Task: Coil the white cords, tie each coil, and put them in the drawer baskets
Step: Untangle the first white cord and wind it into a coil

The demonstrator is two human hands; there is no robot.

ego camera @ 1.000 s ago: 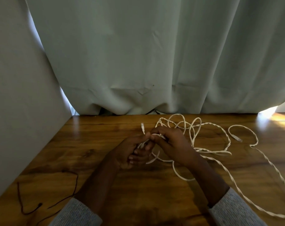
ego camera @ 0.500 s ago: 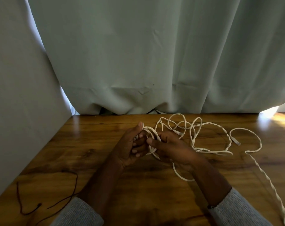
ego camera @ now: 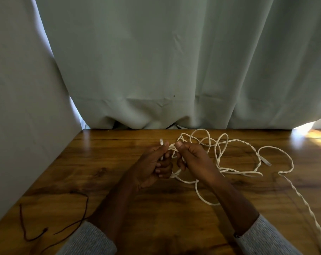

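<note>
A long white cord lies in loose tangled loops on the wooden table, part of it twisted and trailing off toward the lower right. My left hand grips one end of it, the plug tip sticking up above the thumb. My right hand pinches the cord right beside the left hand, thumb on top, with small loops gathered between the two hands. A second plug rests on the table to the right. No drawer or baskets are in view.
A thin dark string lies on the table at the lower left. A pale green curtain hangs along the table's back edge. A grey wall panel borders the left side. Sunlight falls on the far right corner.
Both hands have lifted a little and drawn the cord's end upright. More cord has been pulled in toward the hands, and the loops on the right have shifted.
</note>
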